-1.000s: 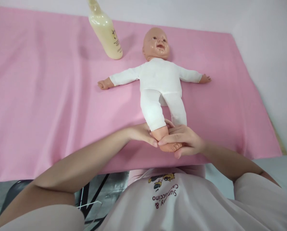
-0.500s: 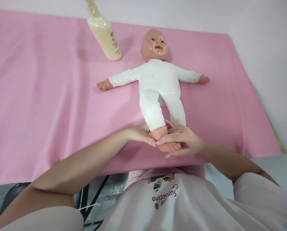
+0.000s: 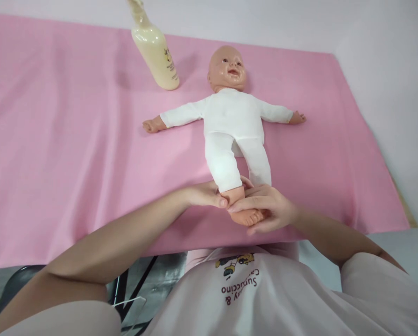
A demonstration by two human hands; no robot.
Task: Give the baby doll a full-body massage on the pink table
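The doll point(image 3: 234, 126) lies on its back just beyond both hands, on a pink cloth point(image 3: 72, 140) covering the counter. In the head view, the left hand point(image 3: 209, 195) curls around the ankle of one bare foot point(image 3: 245, 215), while the right hand point(image 3: 270, 207) wraps fingers over that foot. A cream bottle point(image 3: 155, 51) stands well beyond the left hand, near the doll's head.
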